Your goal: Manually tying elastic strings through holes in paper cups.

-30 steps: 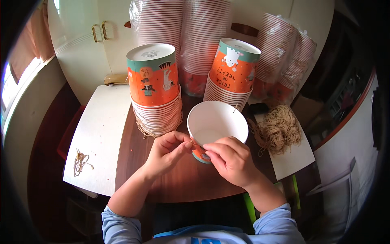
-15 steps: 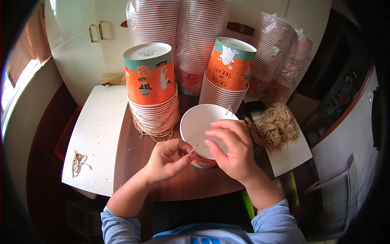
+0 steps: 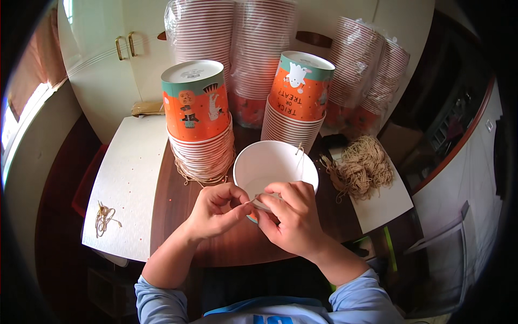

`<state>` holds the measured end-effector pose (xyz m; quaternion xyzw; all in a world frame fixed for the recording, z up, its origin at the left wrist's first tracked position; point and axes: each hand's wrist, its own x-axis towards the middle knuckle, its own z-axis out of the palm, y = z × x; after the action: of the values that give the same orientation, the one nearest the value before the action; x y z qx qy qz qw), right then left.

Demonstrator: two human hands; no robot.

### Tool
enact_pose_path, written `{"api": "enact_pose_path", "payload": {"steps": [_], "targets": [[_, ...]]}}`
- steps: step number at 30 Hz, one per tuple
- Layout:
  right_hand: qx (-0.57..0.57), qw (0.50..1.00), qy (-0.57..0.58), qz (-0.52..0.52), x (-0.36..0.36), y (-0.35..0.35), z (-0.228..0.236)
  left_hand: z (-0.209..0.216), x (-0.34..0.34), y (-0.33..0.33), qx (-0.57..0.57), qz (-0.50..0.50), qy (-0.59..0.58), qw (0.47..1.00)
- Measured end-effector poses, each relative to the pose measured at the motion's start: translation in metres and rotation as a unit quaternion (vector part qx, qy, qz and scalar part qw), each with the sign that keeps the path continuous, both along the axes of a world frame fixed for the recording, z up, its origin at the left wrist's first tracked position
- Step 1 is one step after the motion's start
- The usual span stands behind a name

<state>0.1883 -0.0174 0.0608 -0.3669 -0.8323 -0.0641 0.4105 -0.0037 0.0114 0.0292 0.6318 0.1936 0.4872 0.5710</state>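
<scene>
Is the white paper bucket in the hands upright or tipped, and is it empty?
Tipped: the paper bucket shows its round mouth to the camera. It looks empty, only white inside. Both hands, left hand and right hand, grip its near rim.

Both forearms enter from the lower edge and converge toward the centre. Both are bare, with light blue sleeves pushed up near the elbows.

Left hand [image 3: 216,211]: palm down, knuckles up, fingers curled inward. Thumb and forefinger tips are pinched together at its right side.

Right hand [image 3: 290,218]: back of hand toward the camera, wrist bent slightly, fingers curled down and to the left. Its fingertips [image 3: 265,211] lie just beside the left hand's pinch; contact between the two hands cannot be confirmed.
</scene>
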Motion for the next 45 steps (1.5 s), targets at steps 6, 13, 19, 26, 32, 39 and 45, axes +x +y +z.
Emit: {"api": "enact_pose_path", "payload": {"steps": [6,13,19,26,32,39,45], "targets": [[-0.019,1.000,0.005,0.002,-0.003,0.006,-0.001,0.003,-0.004,-0.001,-0.008,0.004,0.025,1.000],[0.016,1.000,0.009,-0.004,-0.004,0.001,0.000,0.001,-0.007,0.000,0.035,0.051,0.094,0.994],[0.048,0.998,0.030,-0.040,-0.008,-0.016,-0.011,0.021,0.000,-0.010,0.401,0.256,0.290,0.830],[0.002,0.996,0.084,-0.006,-0.012,-0.020,-0.023,0.009,0.003,-0.014,0.340,0.279,0.237,0.867],[-0.012,0.994,0.094,-0.054,-0.018,-0.012,-0.050,0.004,0.009,-0.016,-0.051,0.168,0.099,0.979],[-0.059,0.986,0.145,-0.056,-0.031,-0.003,-0.057,-0.008,0.009,-0.011,-0.120,0.126,-0.028,0.984],[-0.154,0.946,0.286,0.003,-0.037,0.006,-0.058,-0.012,0.004,-0.006,-0.128,0.127,-0.022,0.983]]}}
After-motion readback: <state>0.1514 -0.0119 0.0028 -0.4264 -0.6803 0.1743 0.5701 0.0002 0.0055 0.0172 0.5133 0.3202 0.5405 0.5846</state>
